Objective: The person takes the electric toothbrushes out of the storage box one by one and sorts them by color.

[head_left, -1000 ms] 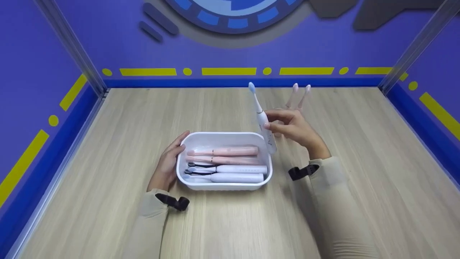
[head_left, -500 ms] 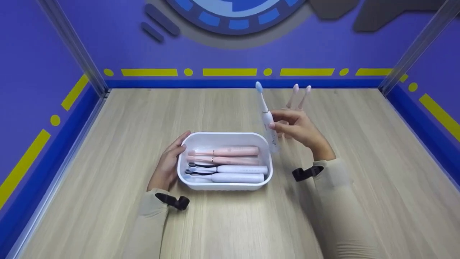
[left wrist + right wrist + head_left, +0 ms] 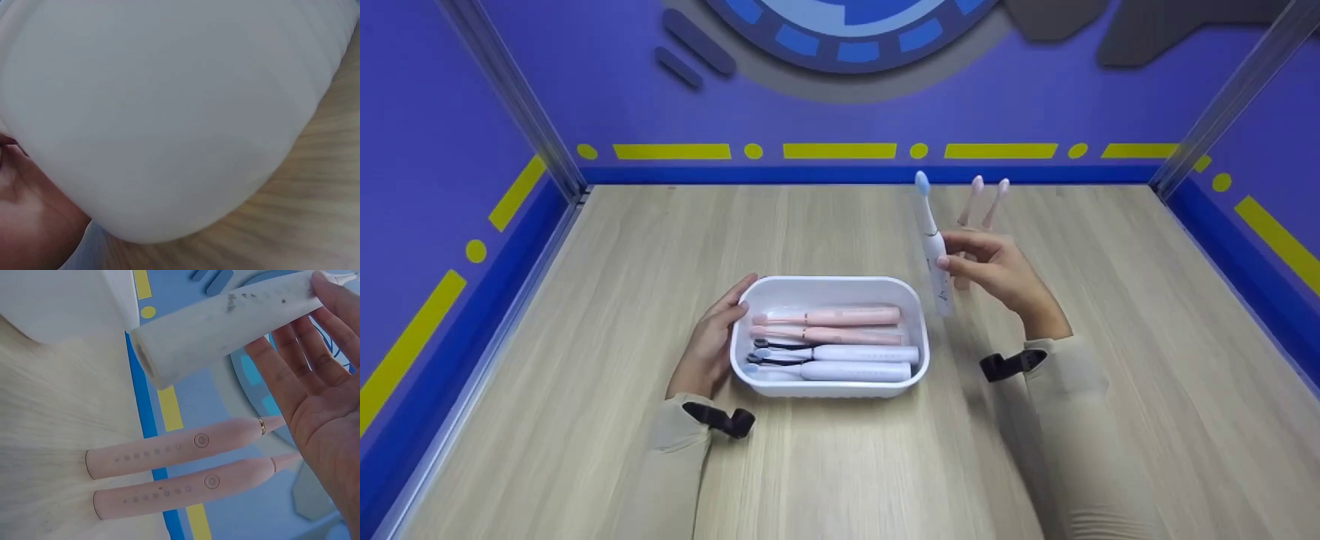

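Observation:
With its thumb at the rim, my left hand (image 3: 706,346) grips the left end of a white plastic bin (image 3: 831,388), whose wall (image 3: 169,112) fills most of the left wrist view. Inside lie several electric toothbrushes: pink ones (image 3: 851,316) at the back, white ones (image 3: 855,371) in front, and black brush heads partly hidden among them. Right of the bin, my right hand (image 3: 997,274) pinches a white electric toothbrush (image 3: 936,262) between thumb and fingers. It is held nearly upright, pale blue head up. The right wrist view shows its handle (image 3: 225,326) from the base end.
Two pink electric toothbrushes (image 3: 177,449) stand upright on the wooden table (image 3: 825,465), just behind my right hand, which partly hides them in the head view. Blue-purple panels (image 3: 840,112) enclose the table at the back and both sides.
My right hand has moved to the right with the white toothbrush, away from the bin's right end and closer to the pink pair. The left hand and bin have barely moved.

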A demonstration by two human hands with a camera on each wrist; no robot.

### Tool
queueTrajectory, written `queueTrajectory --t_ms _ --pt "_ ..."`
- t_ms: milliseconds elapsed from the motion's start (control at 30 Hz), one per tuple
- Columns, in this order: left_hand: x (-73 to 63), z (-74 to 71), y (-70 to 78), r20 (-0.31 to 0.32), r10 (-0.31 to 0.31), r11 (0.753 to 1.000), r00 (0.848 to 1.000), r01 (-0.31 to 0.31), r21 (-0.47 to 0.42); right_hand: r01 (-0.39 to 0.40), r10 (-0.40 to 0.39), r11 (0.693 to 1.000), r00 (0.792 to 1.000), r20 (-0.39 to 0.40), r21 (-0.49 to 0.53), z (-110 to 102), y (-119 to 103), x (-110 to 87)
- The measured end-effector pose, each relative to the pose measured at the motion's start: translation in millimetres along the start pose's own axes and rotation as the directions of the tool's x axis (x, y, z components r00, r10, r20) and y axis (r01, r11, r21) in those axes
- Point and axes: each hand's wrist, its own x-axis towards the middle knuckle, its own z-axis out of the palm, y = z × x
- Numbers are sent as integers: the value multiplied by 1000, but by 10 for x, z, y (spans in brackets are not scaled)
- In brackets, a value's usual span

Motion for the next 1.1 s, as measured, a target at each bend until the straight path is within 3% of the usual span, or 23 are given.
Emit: queueTrajectory --t_ms 533,800,1100 --pt "5 -12 -12 -2 11 1000 1000 -11 4 -22 21 1000 998 -61 -7 -81 87 -71" --pt "16 -7 -7 -9 5 1000 1000 -5 -1 23 -14 994 995 -94 104 -152 133 -106" --pt "16 -6 -15 -15 17 1000 1000 -16 19 14 -5 997 992 -127 70 -269 156 -179"
